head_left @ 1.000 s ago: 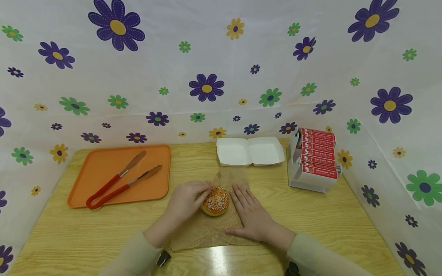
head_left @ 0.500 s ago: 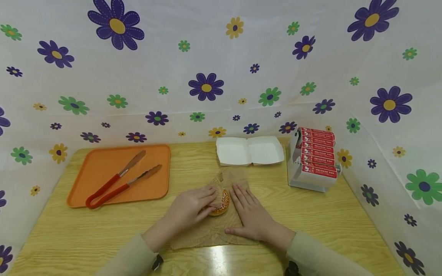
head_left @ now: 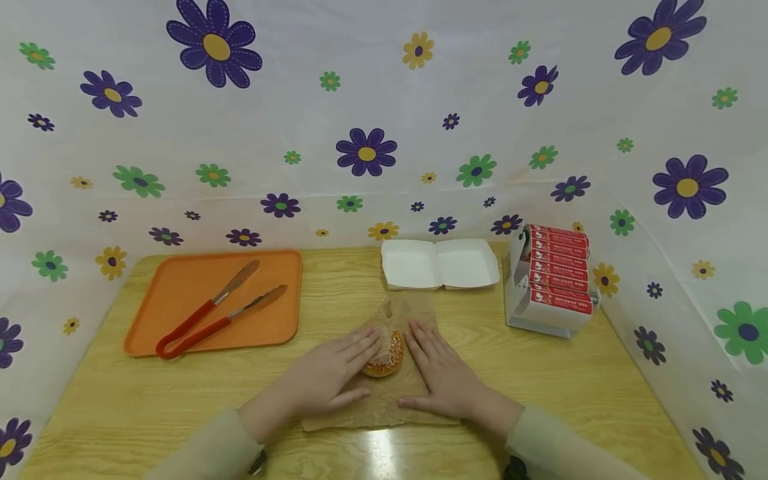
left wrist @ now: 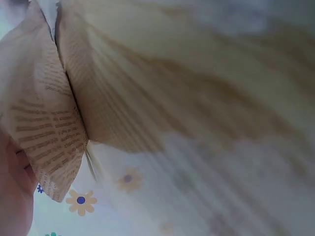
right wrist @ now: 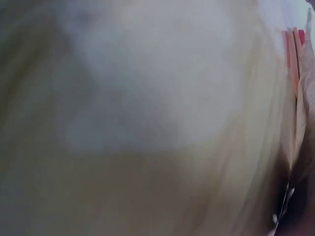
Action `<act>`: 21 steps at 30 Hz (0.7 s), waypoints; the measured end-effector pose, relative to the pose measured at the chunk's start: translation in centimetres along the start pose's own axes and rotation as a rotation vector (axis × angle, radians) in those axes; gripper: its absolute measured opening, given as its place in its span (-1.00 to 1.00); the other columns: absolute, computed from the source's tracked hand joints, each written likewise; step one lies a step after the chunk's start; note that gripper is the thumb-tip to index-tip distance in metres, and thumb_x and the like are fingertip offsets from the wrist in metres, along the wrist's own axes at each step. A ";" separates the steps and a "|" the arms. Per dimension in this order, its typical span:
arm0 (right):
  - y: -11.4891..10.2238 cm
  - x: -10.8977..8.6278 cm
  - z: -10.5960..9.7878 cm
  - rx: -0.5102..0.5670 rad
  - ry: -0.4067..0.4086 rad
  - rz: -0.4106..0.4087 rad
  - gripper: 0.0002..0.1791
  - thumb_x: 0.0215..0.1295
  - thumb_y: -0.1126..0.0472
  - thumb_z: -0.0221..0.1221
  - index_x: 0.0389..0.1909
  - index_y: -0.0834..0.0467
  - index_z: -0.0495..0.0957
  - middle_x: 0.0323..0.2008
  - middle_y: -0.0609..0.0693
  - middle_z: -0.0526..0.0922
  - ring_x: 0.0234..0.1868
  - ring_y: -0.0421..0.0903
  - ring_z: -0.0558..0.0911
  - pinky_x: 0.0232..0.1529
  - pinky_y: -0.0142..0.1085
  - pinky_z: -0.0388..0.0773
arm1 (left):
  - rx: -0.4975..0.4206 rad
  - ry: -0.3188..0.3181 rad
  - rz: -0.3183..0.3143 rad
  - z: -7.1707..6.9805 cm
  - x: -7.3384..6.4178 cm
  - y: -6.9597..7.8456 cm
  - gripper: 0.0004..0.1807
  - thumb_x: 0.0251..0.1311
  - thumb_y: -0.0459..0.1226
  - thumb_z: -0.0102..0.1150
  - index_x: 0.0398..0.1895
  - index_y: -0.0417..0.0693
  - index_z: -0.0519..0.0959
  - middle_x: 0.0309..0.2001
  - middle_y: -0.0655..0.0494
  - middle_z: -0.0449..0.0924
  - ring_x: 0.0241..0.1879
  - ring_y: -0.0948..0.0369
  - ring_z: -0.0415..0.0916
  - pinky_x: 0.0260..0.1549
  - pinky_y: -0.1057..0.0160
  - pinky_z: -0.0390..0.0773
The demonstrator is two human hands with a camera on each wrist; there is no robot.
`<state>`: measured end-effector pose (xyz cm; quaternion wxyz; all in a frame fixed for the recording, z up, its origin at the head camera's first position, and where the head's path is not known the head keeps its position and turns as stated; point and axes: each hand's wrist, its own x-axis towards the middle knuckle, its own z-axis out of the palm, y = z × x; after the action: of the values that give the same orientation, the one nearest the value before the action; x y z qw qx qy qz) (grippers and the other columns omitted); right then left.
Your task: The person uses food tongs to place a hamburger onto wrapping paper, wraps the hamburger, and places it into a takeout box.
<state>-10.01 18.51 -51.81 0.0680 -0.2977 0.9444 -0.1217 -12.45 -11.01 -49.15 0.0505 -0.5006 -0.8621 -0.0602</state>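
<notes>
A round bun (head_left: 393, 360) topped with pale sprinkles lies on a sheet of brown wrapping paper (head_left: 384, 415). The paper's left flap is folded partly over the bun and hides its left side. My left hand (head_left: 324, 373) rests on that flap with fingers nearly straight and the thumb apart. To the right of the bun, my right hand (head_left: 450, 380) lies flat on the paper, fingers extended. In the left wrist view the printed paper (left wrist: 54, 128) stands up in a fold beside part of a hand (left wrist: 15, 196). The right wrist view is mostly blurred.
An open white box (head_left: 411, 265) sits behind the paper. At left, an orange tray (head_left: 168, 287) carries red-handled tongs (head_left: 195, 337). A rack of red-and-white packets (head_left: 558, 273) stands at right. Flowered cloth encloses the table's back and sides.
My left hand has brought the paper's left flap rightward over part of the bun. Its fingers have gone from pinching the flap to lying flat on it. My right hand stays on the paper.
</notes>
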 end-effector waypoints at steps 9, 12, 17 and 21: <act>1.9 -2.0 -1.1 -0.020 0.127 -0.190 0.24 0.33 -0.50 0.16 0.69 0.30 0.00 0.71 0.25 -0.01 0.71 0.22 0.08 0.74 -0.33 -0.45 | 0.017 0.013 0.007 0.4 0.0 -0.2 -0.17 0.54 0.12 0.08 0.63 -0.25 0.25 0.65 -0.12 0.20 0.65 -0.02 0.19 0.61 0.06 0.30; 2.5 -3.0 -1.8 -0.001 0.127 -0.260 0.24 0.30 -0.49 0.21 0.69 0.26 0.02 0.71 0.22 0.05 0.68 0.26 0.16 0.72 -0.40 -0.49 | 0.024 0.010 0.004 0.5 0.0 -0.2 -0.17 0.54 0.13 0.07 0.63 -0.24 0.25 0.66 -0.12 0.19 0.66 -0.01 0.18 0.61 0.07 0.30; 3.8 -4.4 -2.3 -0.014 0.117 -0.366 0.22 0.27 -0.52 0.24 0.68 0.22 0.11 0.67 0.21 0.18 0.62 0.24 0.27 0.73 -0.42 -0.44 | 0.019 0.012 0.002 0.5 0.0 -0.3 -0.18 0.55 0.12 0.06 0.62 -0.25 0.25 0.66 -0.13 0.18 0.65 -0.03 0.18 0.60 0.06 0.31; 4.6 -5.2 -2.0 -0.031 0.138 -0.447 0.14 0.27 -0.46 0.30 0.61 0.23 0.26 0.61 0.18 0.32 0.58 0.16 0.37 0.74 -0.40 -0.36 | 0.010 0.022 0.007 0.4 -0.1 -0.2 -0.19 0.54 0.10 0.09 0.62 -0.25 0.26 0.65 -0.14 0.19 0.65 -0.03 0.19 0.60 0.06 0.31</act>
<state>-8.69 25.49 -50.85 -0.0300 -0.4916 0.8591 -0.1393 -12.63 -11.13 -49.56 0.0629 -0.5025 -0.8601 -0.0611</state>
